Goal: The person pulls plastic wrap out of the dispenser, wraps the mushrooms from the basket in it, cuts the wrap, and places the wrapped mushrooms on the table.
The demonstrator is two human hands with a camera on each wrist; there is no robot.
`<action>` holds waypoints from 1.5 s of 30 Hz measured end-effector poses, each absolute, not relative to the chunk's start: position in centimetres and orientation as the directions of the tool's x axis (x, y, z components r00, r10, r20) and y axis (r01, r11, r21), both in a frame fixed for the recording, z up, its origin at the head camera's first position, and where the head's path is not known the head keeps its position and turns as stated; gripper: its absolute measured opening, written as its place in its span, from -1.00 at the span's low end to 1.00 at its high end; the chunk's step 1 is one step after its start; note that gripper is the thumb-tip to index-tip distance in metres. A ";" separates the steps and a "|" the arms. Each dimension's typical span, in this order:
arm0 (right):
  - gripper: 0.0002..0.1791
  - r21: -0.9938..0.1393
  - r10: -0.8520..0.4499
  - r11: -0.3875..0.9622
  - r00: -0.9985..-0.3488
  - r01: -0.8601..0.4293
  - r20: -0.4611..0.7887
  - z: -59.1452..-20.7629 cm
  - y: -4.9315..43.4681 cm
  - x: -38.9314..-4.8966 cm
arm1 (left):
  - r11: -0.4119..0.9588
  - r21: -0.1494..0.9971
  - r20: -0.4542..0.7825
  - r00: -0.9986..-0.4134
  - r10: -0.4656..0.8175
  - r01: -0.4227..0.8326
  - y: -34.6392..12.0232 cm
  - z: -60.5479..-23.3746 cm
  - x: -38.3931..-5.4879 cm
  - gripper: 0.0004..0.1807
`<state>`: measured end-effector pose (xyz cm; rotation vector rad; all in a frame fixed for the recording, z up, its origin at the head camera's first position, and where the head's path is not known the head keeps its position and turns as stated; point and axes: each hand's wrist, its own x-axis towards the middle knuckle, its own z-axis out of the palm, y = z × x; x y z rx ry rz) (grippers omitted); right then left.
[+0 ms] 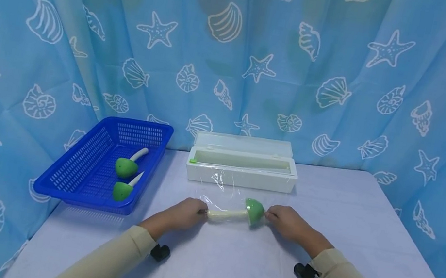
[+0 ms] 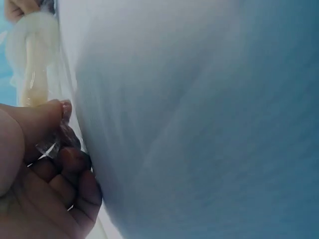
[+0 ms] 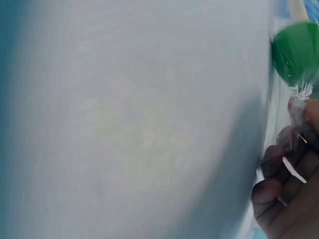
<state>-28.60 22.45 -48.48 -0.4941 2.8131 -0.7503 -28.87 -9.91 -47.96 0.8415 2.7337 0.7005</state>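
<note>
A ladle with a green bowl (image 1: 254,212) and a cream handle (image 1: 225,214) lies across the table, covered by clear cling film (image 1: 217,198). That film stretches back toward a white cling film dispenser box (image 1: 240,178). Beside the handle's end, my left hand (image 1: 188,214) pinches bunched film between thumb and fingers; the left wrist view shows the gathered film (image 2: 49,147) there. My right hand (image 1: 289,224) pinches film just past the bowl. In the right wrist view, twisted film (image 3: 299,107) runs from the green bowl (image 3: 296,52) into the fingers.
On the left stands a blue plastic basket (image 1: 47,189) holding two more ladles with green bowls, one nearer the back (image 1: 126,168). The dispenser's lid (image 1: 244,143) is raised. A white cloth (image 1: 226,277) covers the table, and a blue shell-patterned curtain (image 1: 227,61) hangs behind it.
</note>
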 end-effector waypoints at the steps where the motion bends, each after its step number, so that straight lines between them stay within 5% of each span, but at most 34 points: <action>1: -0.73 -0.519 -0.361 0.813 -0.928 -0.265 -0.090 -48.6 22.7 -28.7 | 0.729 0.507 -0.056 -0.826 0.561 0.461 -10.0 -48.1 -29.1 -0.88; 11: -0.66 -0.538 -0.373 0.813 -0.909 -0.225 -0.184 -48.6 23.5 -28.3 | 0.711 0.590 -0.113 -0.833 0.541 0.382 -10.3 -48.7 -29.9 -0.84; 16: -0.88 -0.510 -0.388 0.818 -0.910 -0.267 -0.146 -48.6 23.1 -28.8 | 0.713 0.600 -0.098 -0.850 0.517 0.364 -10.5 -48.3 -30.1 -0.79; 19: -0.79 -0.539 -0.389 0.797 -0.914 -0.272 -0.114 -48.8 23.4 -29.2 | 0.713 0.609 -0.084 -0.867 0.492 0.346 -10.5 -48.3 -30.5 -0.74; 31: -0.48 -0.859 -0.148 0.512 -0.984 0.007 -0.096 -49.6 23.8 -31.5 | 0.424 0.905 -0.062 -0.972 0.226 0.041 -8.9 -48.5 -32.4 -0.67; 37: -0.50 -0.835 0.063 0.526 -0.986 0.163 -0.154 -49.3 22.8 -32.2 | 0.552 0.833 -0.072 -0.996 0.047 -0.035 -7.8 -48.6 -33.4 -0.68; 41: -0.61 -0.766 0.117 0.630 -0.991 0.127 -0.068 -49.0 22.1 -32.5 | 0.723 0.684 -0.077 -0.995 -0.056 -0.094 -7.7 -48.6 -33.9 -0.68; 45: -0.62 -0.783 0.103 0.616 -0.994 0.088 -0.030 -48.8 21.6 -32.6 | 0.715 0.678 -0.055 -0.981 -0.186 -0.174 -7.9 -48.7 -34.1 -0.74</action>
